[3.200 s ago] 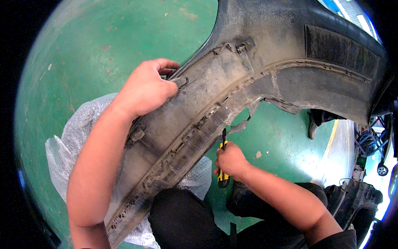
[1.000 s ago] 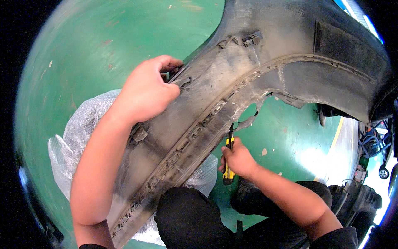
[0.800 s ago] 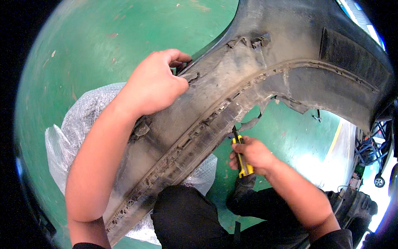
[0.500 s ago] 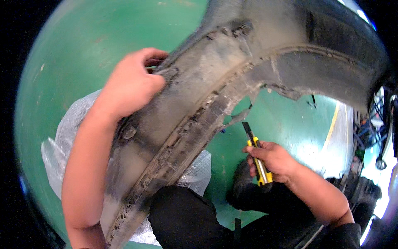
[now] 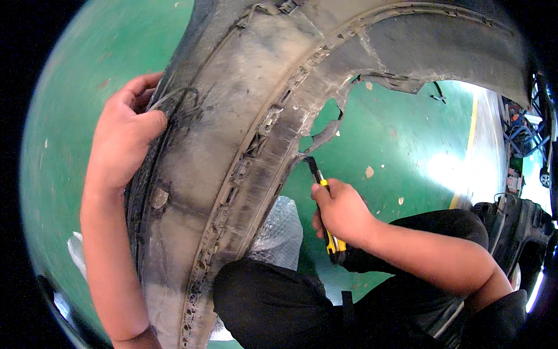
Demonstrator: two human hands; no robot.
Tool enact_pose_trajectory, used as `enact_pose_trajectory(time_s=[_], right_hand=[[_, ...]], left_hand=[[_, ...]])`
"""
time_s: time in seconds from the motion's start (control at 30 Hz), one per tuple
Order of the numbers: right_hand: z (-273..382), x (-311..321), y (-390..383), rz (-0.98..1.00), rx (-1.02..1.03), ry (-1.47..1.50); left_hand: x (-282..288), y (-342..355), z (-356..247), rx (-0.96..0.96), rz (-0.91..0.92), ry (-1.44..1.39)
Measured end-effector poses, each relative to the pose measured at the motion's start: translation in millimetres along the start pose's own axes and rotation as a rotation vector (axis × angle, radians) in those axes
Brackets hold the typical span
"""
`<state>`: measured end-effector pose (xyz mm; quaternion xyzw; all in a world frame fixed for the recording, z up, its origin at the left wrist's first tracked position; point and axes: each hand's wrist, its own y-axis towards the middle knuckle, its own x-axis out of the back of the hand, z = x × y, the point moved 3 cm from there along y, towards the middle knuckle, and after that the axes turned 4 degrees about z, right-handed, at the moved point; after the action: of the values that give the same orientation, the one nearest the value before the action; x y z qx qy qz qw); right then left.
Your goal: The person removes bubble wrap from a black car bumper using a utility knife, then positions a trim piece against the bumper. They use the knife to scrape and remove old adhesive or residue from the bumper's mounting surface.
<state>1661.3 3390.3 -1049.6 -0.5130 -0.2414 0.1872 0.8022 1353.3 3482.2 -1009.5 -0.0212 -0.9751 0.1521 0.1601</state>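
Observation:
A large, dirty dark-grey bumper cover slants across the view, its inner side towards me, with a slotted ridge along it. Fingers of my left hand curl over its left edge, the thumb on the inner side beside a thin dark cord. My right hand is closed round a yellow-and-black utility knife. The dark blade is out and points up at a torn plastic strip hanging from the cover's right edge. The tip is at or very near that strip; I cannot tell whether it touches.
Clear bubble wrap lies under the cover on the green floor, where small pale scraps are scattered. My black-trousered knee is close against the cover's lower part. Dark parts and a blue metal frame are at the right.
The cover has shifted left and turned more upright in view, my left hand still on its edge. My right hand has brought the knife left and up to the torn strip.

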Motion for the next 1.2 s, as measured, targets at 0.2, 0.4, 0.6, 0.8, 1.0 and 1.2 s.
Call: enact_pose_trajectory(time_s=[0.2, 0.4, 0.6, 0.8, 1.0, 1.2], right_hand=[[12, -8, 4, -0.048, 0.069, 0.032], [23, -7, 10, -0.041, 0.021, 0.067], [23, -10, 14, -0.001, 0.077, -0.067], [-8, -15, 46, 0.024, 0.263, -0.289], [-10, -16, 69, 0.037, 0.339, -0.336], [3, -19, 62, -0.111, 0.533, -1.152]], left_hand=[[1, 0, 1, -0.015, 0.015, 0.011], [4, 3, 6, -0.012, 0.001, 0.028], [4, 7, 12, -0.033, -0.014, 0.017], [4, 7, 13, -0.063, 0.010, -0.025], [-3, -3, -1, -0.102, -0.006, 0.022], [-5, -8, -10, -0.127, -0.002, 0.130]])
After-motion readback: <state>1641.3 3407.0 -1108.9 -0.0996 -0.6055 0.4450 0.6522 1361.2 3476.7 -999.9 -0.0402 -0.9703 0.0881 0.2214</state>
